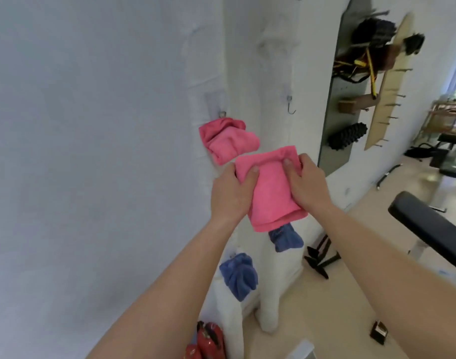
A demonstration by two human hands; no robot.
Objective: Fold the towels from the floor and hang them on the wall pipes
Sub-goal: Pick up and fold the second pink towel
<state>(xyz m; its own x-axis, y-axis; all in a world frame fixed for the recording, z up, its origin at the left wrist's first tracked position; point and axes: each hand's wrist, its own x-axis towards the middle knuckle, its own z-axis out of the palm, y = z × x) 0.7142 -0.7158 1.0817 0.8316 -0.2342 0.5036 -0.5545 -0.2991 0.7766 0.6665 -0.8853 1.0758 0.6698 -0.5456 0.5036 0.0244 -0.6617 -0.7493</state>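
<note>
Folded pink towel [273, 193] is held clear of the floor in 2 hands; left hand [232, 193] clamps its left long edge, right hand [307, 182] pinches the far right corner, both thumbs on top. Its long axis runs from the grip back toward the person, with the loose end hanging below both hands. Free hook [290, 107] on the white pipe [273, 73] sits above and beyond the grip, nearer the right hand; likely the target. Hung pink towel [227, 141] is just beyond the left hand, almost touching the held one; 2 blue towels [238, 275] hang below the grip.
</note>
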